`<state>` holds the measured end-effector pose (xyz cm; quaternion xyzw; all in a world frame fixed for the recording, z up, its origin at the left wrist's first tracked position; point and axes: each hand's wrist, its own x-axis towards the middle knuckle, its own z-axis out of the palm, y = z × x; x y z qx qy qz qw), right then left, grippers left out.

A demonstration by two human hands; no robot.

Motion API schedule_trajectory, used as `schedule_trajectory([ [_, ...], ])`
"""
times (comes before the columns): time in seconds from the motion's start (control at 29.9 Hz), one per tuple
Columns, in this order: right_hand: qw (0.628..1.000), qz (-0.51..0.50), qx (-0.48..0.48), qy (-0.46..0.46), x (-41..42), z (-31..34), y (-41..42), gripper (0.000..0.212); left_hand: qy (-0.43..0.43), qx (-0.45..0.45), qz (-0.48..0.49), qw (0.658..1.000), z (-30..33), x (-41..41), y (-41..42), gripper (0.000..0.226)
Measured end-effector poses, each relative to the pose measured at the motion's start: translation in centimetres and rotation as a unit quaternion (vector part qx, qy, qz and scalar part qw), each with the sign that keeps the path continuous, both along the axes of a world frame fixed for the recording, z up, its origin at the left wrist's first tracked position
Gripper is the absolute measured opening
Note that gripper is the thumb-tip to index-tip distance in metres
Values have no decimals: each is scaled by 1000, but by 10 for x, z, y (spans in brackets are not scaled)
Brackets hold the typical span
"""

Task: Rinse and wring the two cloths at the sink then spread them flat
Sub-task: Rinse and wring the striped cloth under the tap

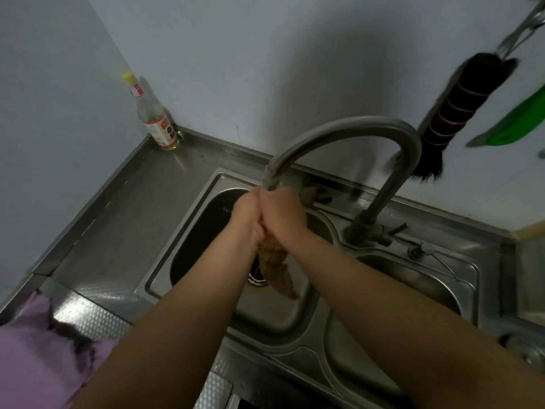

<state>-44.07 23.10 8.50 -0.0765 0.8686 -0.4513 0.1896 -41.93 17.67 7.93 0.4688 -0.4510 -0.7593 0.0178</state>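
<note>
A brown cloth (pixel 275 265) hangs twisted into a rope over the left basin of the steel sink (pixel 165 261), its upper part clamped between both hands and its lower end dangling just above the drain (pixel 257 280). The left hand (pixel 247 216) and the right hand (pixel 284 215) are pressed together directly under the mouth of the curved tap (pixel 348 128); the fingers of each are curled tight round the cloth, the hands touching each other. Whether water is running cannot be told. Only this one cloth is clearly in view; a small brownish lump (pixel 312 193) lies on the back rim of the sink behind the hands, too blurred to identify.

The tap rises from the ridge between the two basins, with the right basin (pixel 413 278) beside it. On the steel tabletop (pixel 132 208), in its far left corner against the wall, stands a bottle (pixel 153 116) with a yellow cap and an orange label. On the wall at the right hang a dark bristle brush (pixel 460 113) and a green-handled utensil (pixel 519 119). A purple sleeve (pixel 38 349) shows at the lower left edge.
</note>
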Motion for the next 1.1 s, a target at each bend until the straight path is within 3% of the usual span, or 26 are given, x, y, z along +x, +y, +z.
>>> schedule_trajectory([
  [0.07,999,-31,-2,17,-17,1,4,31,7,36,-5,999,4,1,10,25],
  [0.2,1000,8,15,-10,5,2,-4,38,2,-8,41,999,4,-5,-6,25],
  [0.33,1000,-23,12,6,-15,-2,2,33,-6,43,14,999,8,1,11,30],
  [0.47,999,9,-16,-35,13,3,-7,41,-1,-29,37,999,4,-5,-10,29],
  [0.64,999,-50,-14,-17,-16,0,-5,31,19,32,19,999,9,-2,5,22],
  [0.74,998,-25,-17,-47,5,5,-8,35,-6,-12,42,999,5,-6,-8,23],
  [0.9,999,-40,10,-17,-18,-6,0,36,7,99,32,995,5,4,13,25],
  [1.04,999,14,43,-2,9,0,-8,40,-12,33,37,999,-2,-6,-3,37],
  [1.1,999,18,48,16,3,-2,-4,36,10,39,22,999,4,-1,-4,27],
])
